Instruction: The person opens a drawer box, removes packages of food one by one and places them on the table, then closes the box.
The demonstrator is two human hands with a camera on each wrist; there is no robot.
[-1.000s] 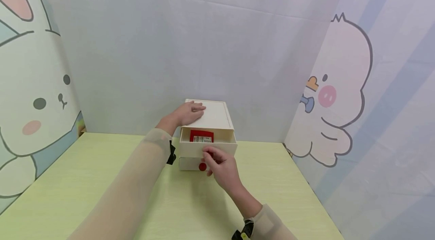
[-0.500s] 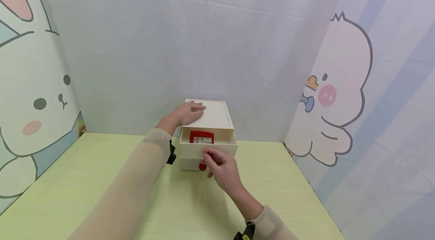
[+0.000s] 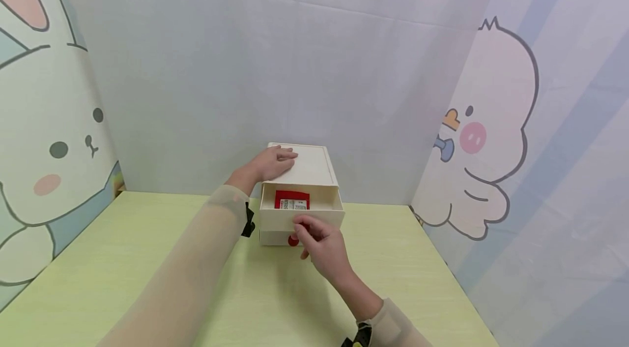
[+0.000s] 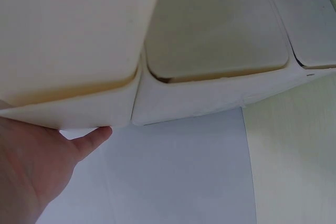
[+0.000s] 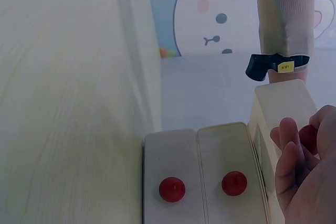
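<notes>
A small white drawer cabinet [image 3: 314,166] stands on the table, its top drawer [image 3: 275,219] pulled partway out. Inside that drawer lies a red packet [image 3: 292,195] with a white printed label. My left hand [image 3: 271,163] rests on the cabinet's top with fingers extended; the left wrist view shows only part of it along the cabinet's edge. My right hand [image 3: 324,246] is at the drawer's front, its thumb and fingers pinching the red drawer knob [image 5: 308,138]. Two lower drawers, with a red knob [image 5: 234,183] and another red knob [image 5: 172,189], are closed.
The cabinet stands on a pale yellow-green table [image 3: 162,249], close to a grey-white backdrop curtain [image 3: 295,63]. Printed cartoon figures show on the side curtains, a rabbit [image 3: 59,118] on the left and a chick [image 3: 491,134] on the right.
The top drawer has slid slightly farther out toward me, and a little more of the red packet shows. My right hand has moved slightly with it; my left hand has stayed in place.
</notes>
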